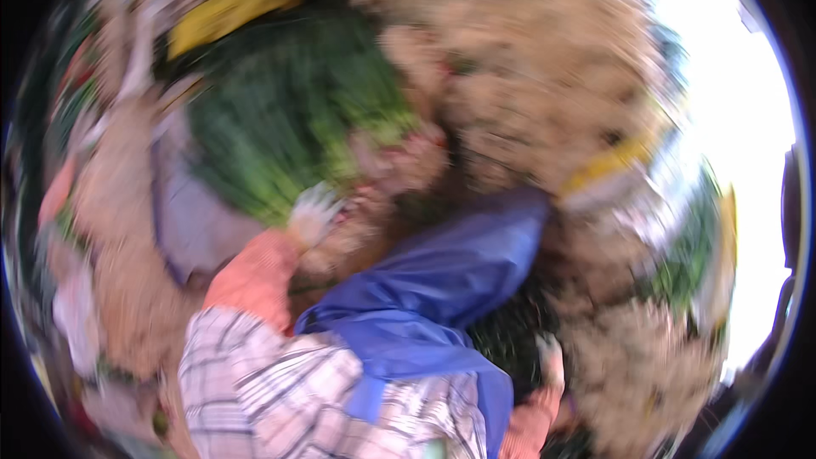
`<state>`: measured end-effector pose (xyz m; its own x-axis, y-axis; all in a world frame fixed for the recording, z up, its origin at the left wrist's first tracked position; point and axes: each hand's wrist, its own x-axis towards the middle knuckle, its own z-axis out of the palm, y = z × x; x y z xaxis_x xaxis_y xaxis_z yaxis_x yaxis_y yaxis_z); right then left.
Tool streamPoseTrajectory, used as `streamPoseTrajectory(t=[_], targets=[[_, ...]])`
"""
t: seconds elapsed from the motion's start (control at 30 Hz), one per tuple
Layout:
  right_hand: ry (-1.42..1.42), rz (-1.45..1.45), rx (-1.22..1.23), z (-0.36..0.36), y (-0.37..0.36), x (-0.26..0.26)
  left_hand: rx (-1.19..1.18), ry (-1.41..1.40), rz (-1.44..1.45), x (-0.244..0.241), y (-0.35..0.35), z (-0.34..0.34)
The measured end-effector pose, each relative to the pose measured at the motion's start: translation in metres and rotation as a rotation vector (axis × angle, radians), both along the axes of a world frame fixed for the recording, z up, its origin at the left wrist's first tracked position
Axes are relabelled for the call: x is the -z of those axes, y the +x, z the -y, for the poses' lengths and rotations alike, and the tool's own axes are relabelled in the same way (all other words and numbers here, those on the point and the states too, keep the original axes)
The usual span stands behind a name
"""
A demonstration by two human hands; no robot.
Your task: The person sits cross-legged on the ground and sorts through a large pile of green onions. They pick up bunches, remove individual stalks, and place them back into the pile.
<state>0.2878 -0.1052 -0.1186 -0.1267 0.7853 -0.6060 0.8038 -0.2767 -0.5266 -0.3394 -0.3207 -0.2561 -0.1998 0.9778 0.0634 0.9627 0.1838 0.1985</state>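
My left hand (314,213), in a whitish glove, lies with fingers spread on the bulb ends of a large pile of spring onions (306,89). The long green leaves fan away to the upper left; the pinkish bulbs (408,159) lie toward the middle. Blur hides whether any stalk is between the fingers. My right hand (549,357), also gloved, is low on the right beside a dark patterned cloth (516,331). What it may hold cannot be made out. Blue waterproof fabric (433,274) covers my lap and leg.
A greyish sheet (197,197) lies left of the pile. Bare brown soil (542,64) stretches ahead and to the right. A yellow strip (242,9) borders more greens at the top. Another green bunch (682,268) and whitish sacking (650,204) are at the right.
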Motion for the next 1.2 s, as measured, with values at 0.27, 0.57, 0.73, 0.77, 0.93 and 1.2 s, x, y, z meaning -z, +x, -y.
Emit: streamPoseTrajectory(t=[0.27,0.57,0.73,0.77,0.93,1.2], targets=[[0.212,-0.350,0.305,-0.048,-0.037,-0.149,0.391,-1.018,0.100,0.016,-0.014,0.035],[0.974,0.357,0.560,-0.132,0.042,-0.213,0.075,-0.123,1.150,-0.122,-0.004,-0.193],[0.723,0.742,0.409,-0.180,0.060,-0.162,0.378,0.147,1.455,-0.286,0.152,-0.274],[0.722,0.665,0.292,-0.177,0.054,-0.177,0.460,0.125,1.502,-0.305,0.183,-0.282],[1.042,0.719,-0.064,-0.097,-0.023,-0.220,0.817,-0.130,1.489,-0.342,0.321,-0.323],[0.751,-0.128,0.016,-0.053,-0.036,-0.159,0.505,-0.685,2.091,-0.255,0.433,-0.367]])
